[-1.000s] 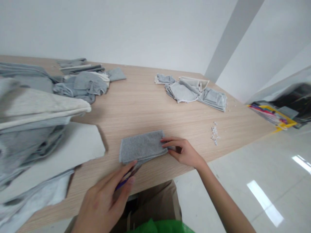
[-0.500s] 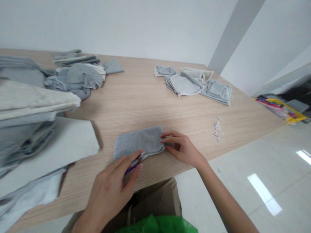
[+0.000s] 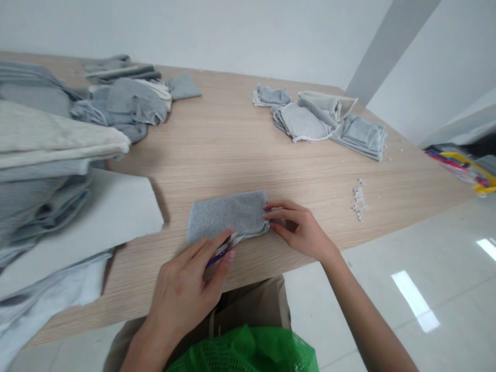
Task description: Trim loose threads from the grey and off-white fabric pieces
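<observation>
A small folded grey cloth [image 3: 227,216] lies near the front edge of the wooden table [image 3: 232,150]. My left hand [image 3: 186,292] rests at the cloth's near edge, its fingers closed on a thin purple tool [image 3: 215,257] whose tip sits under the cloth's hem. My right hand [image 3: 300,230] pinches the cloth's right end with fingertips and thumb.
A tall stack of grey and cream fabric [image 3: 46,165] fills the left side. More grey pieces [image 3: 127,101] lie at the back left, and a pile of folded cloths [image 3: 321,121] at the back right. White scraps [image 3: 358,199] dot the table. A green mesh bag [image 3: 251,351] sits below.
My hands have stayed on the cloth, the left one edging closer to its near edge. The view has shifted slightly, with the cloth still flat in the same spot.
</observation>
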Tool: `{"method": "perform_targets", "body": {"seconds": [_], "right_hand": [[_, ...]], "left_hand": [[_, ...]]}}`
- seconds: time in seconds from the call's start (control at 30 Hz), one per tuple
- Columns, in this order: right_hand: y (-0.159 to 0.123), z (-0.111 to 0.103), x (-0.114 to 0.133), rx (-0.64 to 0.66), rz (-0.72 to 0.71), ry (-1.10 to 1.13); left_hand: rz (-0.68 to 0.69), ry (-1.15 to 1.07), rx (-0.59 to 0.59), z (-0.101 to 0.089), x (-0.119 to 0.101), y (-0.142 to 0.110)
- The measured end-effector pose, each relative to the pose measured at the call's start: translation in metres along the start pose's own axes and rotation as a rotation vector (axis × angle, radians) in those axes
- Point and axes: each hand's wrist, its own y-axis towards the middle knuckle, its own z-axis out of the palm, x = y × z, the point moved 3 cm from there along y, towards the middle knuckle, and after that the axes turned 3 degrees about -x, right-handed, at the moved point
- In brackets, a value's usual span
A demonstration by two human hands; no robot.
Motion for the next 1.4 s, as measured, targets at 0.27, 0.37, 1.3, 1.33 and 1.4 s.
{"method": "perform_targets", "body": {"seconds": [0.27,0.37,1.3,1.33,1.4], "right_hand": [[-0.002,0.000,0.002,-0.014,0.001,-0.042],[-0.002,0.000,0.003,-0.020,0.002,-0.048],[0.052,0.098,0.057,0.286,-0.186,-0.310],[0.051,0.099,0.057,0.282,-0.185,-0.309],[0.050,0.101,0.058,0.267,-0.194,-0.327]], "left_hand": [[-0.188,0.046,-0.245,-0.025,0.018,-0.014],[-0.248,0.047,-0.207,-0.034,0.036,-0.018],[-0.292,-0.214,-0.152,-0.050,0.063,-0.027],[-0.288,-0.223,-0.142,-0.050,0.062,-0.028],[-0.276,-0.234,-0.133,-0.051,0.062,-0.028]]}}
